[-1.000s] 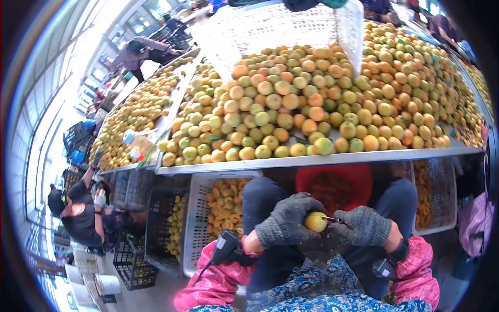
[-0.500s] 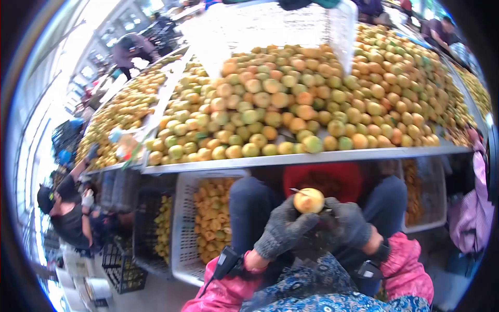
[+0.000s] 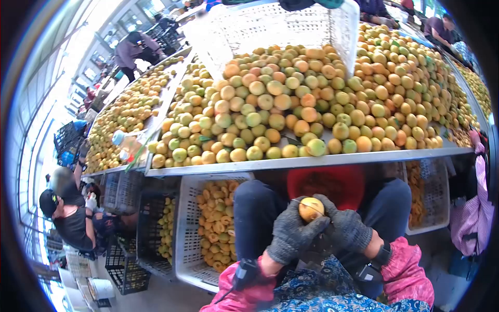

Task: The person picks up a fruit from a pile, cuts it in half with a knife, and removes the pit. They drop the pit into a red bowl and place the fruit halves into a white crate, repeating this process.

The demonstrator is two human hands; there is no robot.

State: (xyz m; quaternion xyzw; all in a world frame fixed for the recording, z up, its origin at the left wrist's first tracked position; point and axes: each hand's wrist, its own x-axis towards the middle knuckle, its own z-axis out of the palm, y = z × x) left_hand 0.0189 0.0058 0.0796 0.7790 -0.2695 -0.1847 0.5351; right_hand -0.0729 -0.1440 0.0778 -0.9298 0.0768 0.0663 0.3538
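In the head view my left hand [image 3: 292, 231], in a dark grey knitted glove, grips a yellow-orange apricot [image 3: 311, 208] between fingers and thumb. My right hand [image 3: 349, 226], gloved alike, is closed right beside the fruit. A thin knife blade lies across the apricot from the right hand's side, its tip poking out past the upper left; the handle is hidden in my right fingers. Both hands are held between my knees, in front of a red basin [image 3: 353, 188] with brownish contents.
Whole apricots [image 3: 270, 106] heap on a metal-edged table [image 3: 312, 160] ahead, with a tipped white crate [image 3: 280, 23] on it. At left stand a white basket [image 3: 188, 244] of split apricots and a black crate [image 3: 150, 234]. Other people work at left and behind the table.
The blade now lies across the face of the apricot instead of at its upper edge. My right hand has moved in closer to the fruit. The view has shifted slightly.
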